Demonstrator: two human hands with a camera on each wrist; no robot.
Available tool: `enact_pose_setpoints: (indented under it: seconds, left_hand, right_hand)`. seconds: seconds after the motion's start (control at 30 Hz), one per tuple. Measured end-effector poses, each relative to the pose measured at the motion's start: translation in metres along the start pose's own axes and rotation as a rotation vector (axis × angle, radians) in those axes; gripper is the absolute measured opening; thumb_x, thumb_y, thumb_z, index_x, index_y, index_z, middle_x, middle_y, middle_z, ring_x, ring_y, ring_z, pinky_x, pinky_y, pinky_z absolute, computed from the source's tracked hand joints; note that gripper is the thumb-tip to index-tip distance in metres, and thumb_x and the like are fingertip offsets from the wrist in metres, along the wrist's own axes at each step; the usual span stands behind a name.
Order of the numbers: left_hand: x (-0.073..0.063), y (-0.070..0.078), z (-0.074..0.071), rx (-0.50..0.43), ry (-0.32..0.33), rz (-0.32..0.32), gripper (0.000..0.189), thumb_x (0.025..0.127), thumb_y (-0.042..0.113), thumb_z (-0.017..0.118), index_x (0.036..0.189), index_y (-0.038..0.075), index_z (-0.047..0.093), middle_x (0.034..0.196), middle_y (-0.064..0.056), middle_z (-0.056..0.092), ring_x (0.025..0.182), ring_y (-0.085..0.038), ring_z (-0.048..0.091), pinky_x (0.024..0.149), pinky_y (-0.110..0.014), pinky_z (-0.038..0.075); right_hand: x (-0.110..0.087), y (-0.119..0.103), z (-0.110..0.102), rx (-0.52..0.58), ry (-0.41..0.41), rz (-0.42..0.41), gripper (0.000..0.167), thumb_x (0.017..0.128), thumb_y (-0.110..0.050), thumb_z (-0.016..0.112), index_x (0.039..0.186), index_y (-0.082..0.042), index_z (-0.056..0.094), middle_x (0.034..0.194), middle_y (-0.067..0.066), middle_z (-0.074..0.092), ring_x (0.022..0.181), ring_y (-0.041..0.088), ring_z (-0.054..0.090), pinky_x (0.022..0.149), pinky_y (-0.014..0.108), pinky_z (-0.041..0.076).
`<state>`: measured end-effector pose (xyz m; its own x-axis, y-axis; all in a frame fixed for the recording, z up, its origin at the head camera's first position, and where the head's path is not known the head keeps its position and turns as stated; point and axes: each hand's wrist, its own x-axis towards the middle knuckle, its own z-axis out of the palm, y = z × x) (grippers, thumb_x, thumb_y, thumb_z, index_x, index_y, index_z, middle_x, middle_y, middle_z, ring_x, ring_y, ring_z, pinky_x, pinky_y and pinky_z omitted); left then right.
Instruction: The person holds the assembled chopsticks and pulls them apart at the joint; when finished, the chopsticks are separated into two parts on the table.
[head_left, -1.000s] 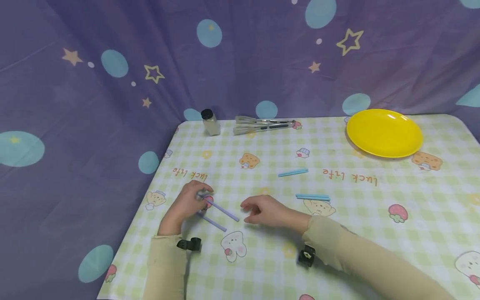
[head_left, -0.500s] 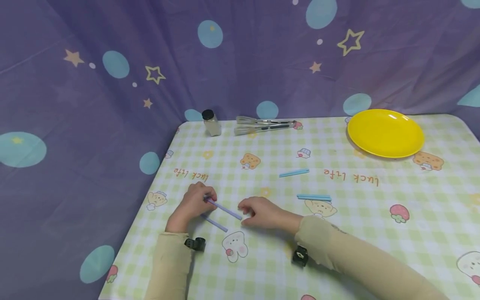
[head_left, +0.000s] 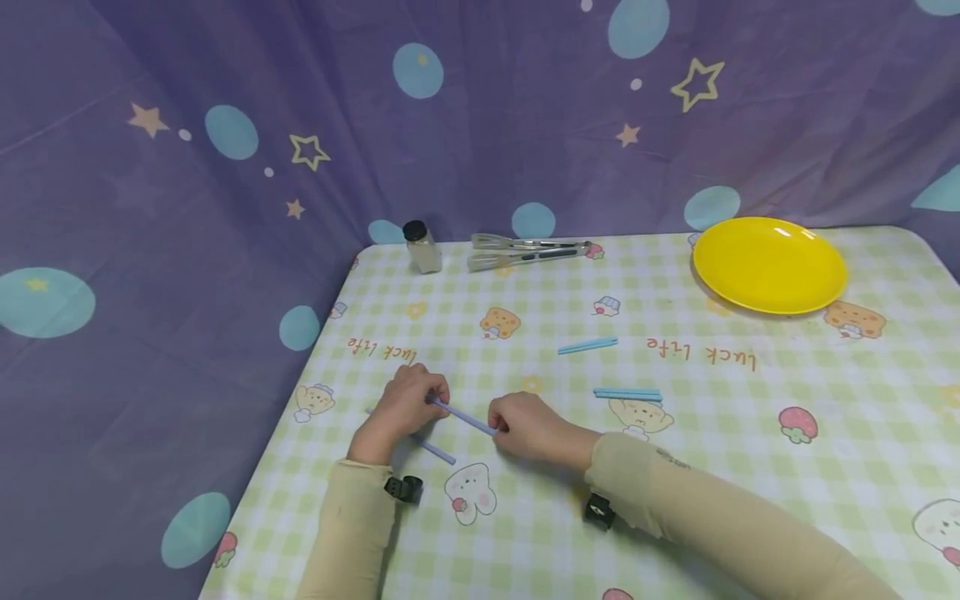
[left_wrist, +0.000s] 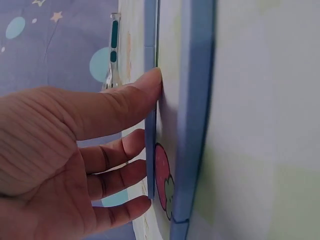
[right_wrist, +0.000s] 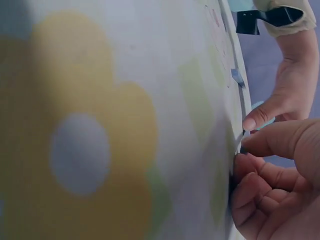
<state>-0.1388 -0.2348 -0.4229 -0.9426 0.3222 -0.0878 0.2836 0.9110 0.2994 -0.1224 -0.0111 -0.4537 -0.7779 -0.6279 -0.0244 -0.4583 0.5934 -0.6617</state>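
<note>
My left hand (head_left: 407,406) pinches a thin purple chopstick (head_left: 467,418) along its left part, thumb on the near side in the left wrist view. At the right end of the same chopstick, my right hand (head_left: 528,427) pinches the tip, its other fingers curled in. A second purple chopstick (head_left: 437,452) lies on the tablecloth nearer me, partly hidden under my left wrist. It looms large as a bluish bar (left_wrist: 192,110) in the left wrist view, apart from the fingers. In the right wrist view, the left hand (right_wrist: 285,100) shows just beyond the right fingertips.
Two pairs of short light-blue sticks, one pair farther back (head_left: 588,346) and one nearer (head_left: 627,394), lie right of centre. Along the back stand a black-capped jar (head_left: 424,250) and metal tongs (head_left: 528,251). A yellow plate (head_left: 770,267) sits at the back right.
My left hand has moved to the right, shifting the upper purple chopstick with it. My right fingers, apart from it before, have closed on its right end. The lower chopstick stays put.
</note>
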Motion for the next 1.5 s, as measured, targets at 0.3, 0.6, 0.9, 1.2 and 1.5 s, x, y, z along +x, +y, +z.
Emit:
enact_pose_setpoints:
  seconds: [0.3, 0.6, 0.9, 1.2, 1.5]
  left_hand:
    - [0.002, 0.010, 0.000, -0.061, -0.012, 0.017, 0.020, 0.081, 0.015, 0.079, 0.077, 0.016, 0.060, 0.084, -0.002, 0.052, 0.083, -0.021, 0.046, 0.078, -0.041, 0.039]
    - [0.009, 0.027, 0.003, -0.205, -0.009, 0.059, 0.017, 0.086, 0.013, 0.075, 0.080, 0.017, 0.059, 0.074, 0.008, 0.056, 0.069, -0.011, 0.052, 0.069, -0.031, 0.044]
    - [0.017, 0.046, 0.007, -0.375, -0.028, 0.180, 0.006, 0.090, 0.015, 0.071, 0.095, 0.018, 0.073, 0.081, 0.008, 0.066, 0.065, -0.008, 0.054, 0.064, -0.027, 0.046]
    - [0.028, 0.065, 0.017, -0.562, -0.065, 0.223, 0.013, 0.090, 0.010, 0.070, 0.101, 0.017, 0.075, 0.080, 0.007, 0.069, 0.071, -0.009, 0.059, 0.068, -0.026, 0.047]
    - [0.038, 0.091, 0.029, -0.641, -0.041, 0.265, 0.010, 0.091, 0.009, 0.069, 0.098, 0.011, 0.076, 0.084, 0.005, 0.071, 0.064, -0.012, 0.052, 0.061, -0.023, 0.041]
  right_hand:
    - [-0.009, 0.008, -0.017, 0.067, 0.082, 0.081, 0.006, 0.084, -0.006, 0.068, 0.085, -0.012, 0.067, 0.074, -0.008, 0.059, 0.071, 0.010, 0.053, 0.071, 0.031, 0.046]
    - [-0.027, 0.027, -0.043, 0.137, 0.149, 0.101, 0.003, 0.089, -0.008, 0.066, 0.091, -0.009, 0.068, 0.083, -0.004, 0.065, 0.075, 0.009, 0.057, 0.072, 0.031, 0.049]
    - [-0.052, 0.049, -0.068, 0.121, 0.231, 0.052, 0.003, 0.092, -0.008, 0.065, 0.092, -0.007, 0.068, 0.087, 0.001, 0.068, 0.067, 0.006, 0.056, 0.064, 0.027, 0.047]
    - [-0.076, 0.062, -0.090, 0.151, 0.231, 0.077, 0.003, 0.092, -0.007, 0.066, 0.094, -0.006, 0.068, 0.085, 0.006, 0.069, 0.061, 0.008, 0.056, 0.060, 0.027, 0.048]
    - [-0.091, 0.068, -0.101, 0.122, 0.258, 0.089, 0.007, 0.088, -0.009, 0.070, 0.083, -0.013, 0.067, 0.073, -0.007, 0.062, 0.062, 0.011, 0.050, 0.058, 0.027, 0.043]
